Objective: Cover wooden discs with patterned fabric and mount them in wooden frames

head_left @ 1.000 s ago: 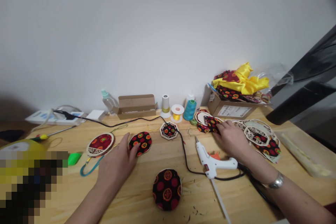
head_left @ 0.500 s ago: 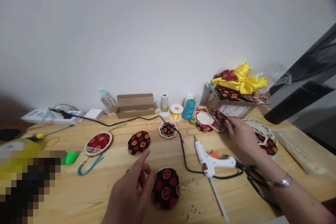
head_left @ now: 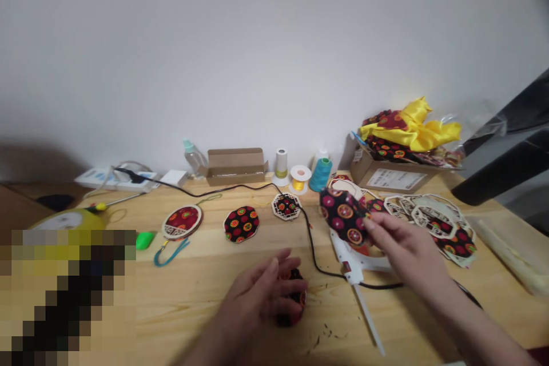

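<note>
My right hand (head_left: 398, 240) pinches a round fabric-covered piece (head_left: 342, 216), black with red and orange motifs, at its right edge. It is held up over the white glue gun (head_left: 354, 271), hiding part of the gun. My left hand (head_left: 261, 294) hovers over a similar dark fabric-covered disc (head_left: 295, 311) on the table, its fingers apart and slightly blurred. The fingers cover part of that disc, so I cannot tell if they touch it. Beyond lie another black patterned piece (head_left: 241, 224) and an octagonal lattice ornament (head_left: 286, 206) with a fabric centre.
A black cord (head_left: 315, 260) crosses the table. At the back stand a teal thread spool (head_left: 321, 176) and a narrow cardboard box (head_left: 237, 174). A carton (head_left: 386, 174) of fabric sits right, near wooden frames (head_left: 435, 220). A red tasselled ornament (head_left: 183, 222) lies left.
My right hand has lifted the patterned fabric piece from the pile at the back and brought it left and nearer. My left hand has moved right, over the near disc. The view has shifted slightly.
</note>
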Motion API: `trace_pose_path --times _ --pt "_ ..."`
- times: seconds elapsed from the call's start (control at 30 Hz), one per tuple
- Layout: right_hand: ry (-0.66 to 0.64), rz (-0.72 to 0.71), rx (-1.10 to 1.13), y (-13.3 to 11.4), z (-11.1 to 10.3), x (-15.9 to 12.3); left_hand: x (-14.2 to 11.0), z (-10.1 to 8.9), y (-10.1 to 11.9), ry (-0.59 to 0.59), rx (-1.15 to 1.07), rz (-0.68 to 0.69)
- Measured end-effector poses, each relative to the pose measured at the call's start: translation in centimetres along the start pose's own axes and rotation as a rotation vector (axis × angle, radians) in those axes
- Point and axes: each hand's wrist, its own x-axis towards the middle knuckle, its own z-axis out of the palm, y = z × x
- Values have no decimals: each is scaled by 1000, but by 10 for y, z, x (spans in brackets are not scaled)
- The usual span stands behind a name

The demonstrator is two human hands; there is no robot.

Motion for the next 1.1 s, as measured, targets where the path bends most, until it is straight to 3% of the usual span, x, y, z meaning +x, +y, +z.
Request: trace_pose_path --times 0.07,0.17,0.23,0.3,0.57,0.63,0.7,0.8,0.87,0.93,1.03,1.1 --pt "-23 -388 -193 -17 15 -13 -1 5 3 -123 -217 -103" --pt "-62 -860 -449 -29 31 -25 -3 6 7 -228 -365 -106" --pt "-77 -973 -493 -30 38 -28 -4 4 7 -213 -373 -48" --pt "-77 -981 -449 -27 42 -29 -5 3 6 -180 -362 14" --pt "-90 -722 -119 -23 47 -26 -3 1 -1 -199 -339 80" --pt "-58 -526 -51 -23 46 -24 -4 0 -3 -217 -329 85" --pt "-67 -223 34 -25 45 -22 -4 0 -5 -246 -310 71" --pt "-273 192 275 -30 46 -20 -6 -1 -11 -318 -281 40" --pt "-417 338 429 -33 46 -20 -7 -2 -13 -354 -237 10" --pt "-439 399 489 -31 41 -18 -6 -5 -13 -336 -176 3" --pt "-247 394 357 -9 16 -5 -2 -15 -7 -188 -65 71" --pt "33 329 55 18 -11 8 3 -27 0 -54 29 166"
